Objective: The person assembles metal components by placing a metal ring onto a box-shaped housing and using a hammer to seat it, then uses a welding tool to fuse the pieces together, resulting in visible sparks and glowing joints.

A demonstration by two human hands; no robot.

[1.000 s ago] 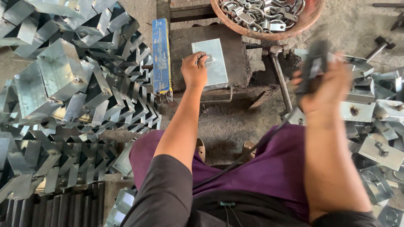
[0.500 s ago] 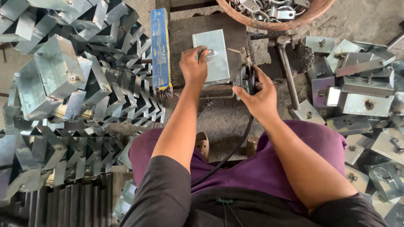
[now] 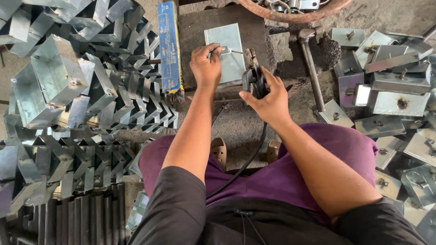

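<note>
— Galvanised steel almost everywhere, seen from the head camera. What are the hands at?

— The left hand [image 3: 206, 63] pinches a small metal tab [image 3: 224, 49] against the flat steel plate [image 3: 230, 53], fingers curled tight onto it. The right hand [image 3: 269, 97] is wrapped shut around a black electrode holder [image 3: 253, 80], its thin welding rod [image 3: 237, 52] pointing at that tab; a black cable [image 3: 247, 161] runs back from it over the lap.

— Where does the plate lie?

— Flat on a dark work block [image 3: 195, 31], toward its far right corner, well in from the left edge.

— Which step would you call it?

— I judge it the moment just before a tack: the tab is held in place and the rod tip is close to it, though I cannot tell if they touch. The next move seems to call for a steady left hand and the tip brought exactly to the seam.

— And around the block?

— A blue box of rods [image 3: 169, 45] stands along its left edge. A hammer [image 3: 311, 63] lies just past the right edge. Stacks of folded steel boxes [image 3: 68, 90] crowd the left; finished boxes with fittings [image 3: 390, 86] pile up on the right. A rusty round basin [image 3: 295, 11] of metal parts sits beyond the far edge.

— The room?

— Bare, gritty concrete floor [image 3: 240, 131]; the person sits low, sandalled feet near the block.
</note>
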